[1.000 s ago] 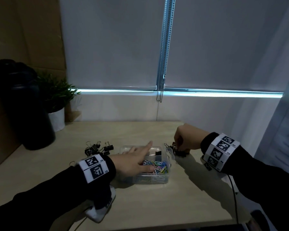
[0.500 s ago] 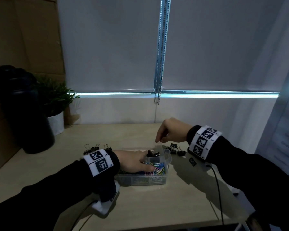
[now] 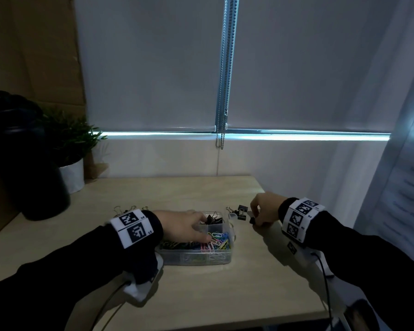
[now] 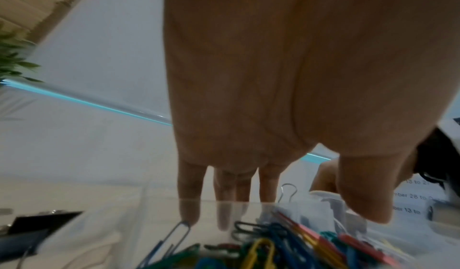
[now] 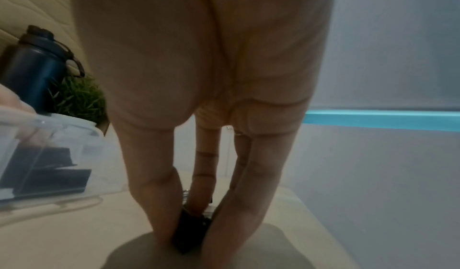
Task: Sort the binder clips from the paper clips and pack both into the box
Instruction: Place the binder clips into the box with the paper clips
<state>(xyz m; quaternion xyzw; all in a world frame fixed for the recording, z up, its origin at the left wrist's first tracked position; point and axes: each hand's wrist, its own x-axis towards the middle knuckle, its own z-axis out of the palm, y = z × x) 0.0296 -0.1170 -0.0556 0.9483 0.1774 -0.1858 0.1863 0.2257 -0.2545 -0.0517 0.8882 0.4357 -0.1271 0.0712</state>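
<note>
A clear plastic box (image 3: 194,258) sits mid-table, with coloured paper clips (image 3: 216,240) in the front part and black binder clips (image 3: 213,219) in the back right compartment. My left hand (image 3: 201,228) lies across the box; its straight fingers (image 4: 189,200) reach down at the far wall above the paper clips (image 4: 273,241). Right of the box, my right hand (image 3: 255,218) pinches a black binder clip (image 5: 191,232) on the table between thumb and fingers. Another loose binder clip (image 3: 242,211) lies just left of that hand. More binder clips (image 3: 127,209) lie behind my left wrist.
A black bottle (image 3: 22,163) and a potted plant (image 3: 69,149) stand at the back left. The table's right edge (image 3: 268,197) runs close behind my right hand. A bead chain (image 3: 221,139) hangs from the blind. Cables trail from both wrists.
My right hand was above the box's back compartment half a second ago; it has moved right and down to the table and taken a binder clip. The left hand stays on the box.
</note>
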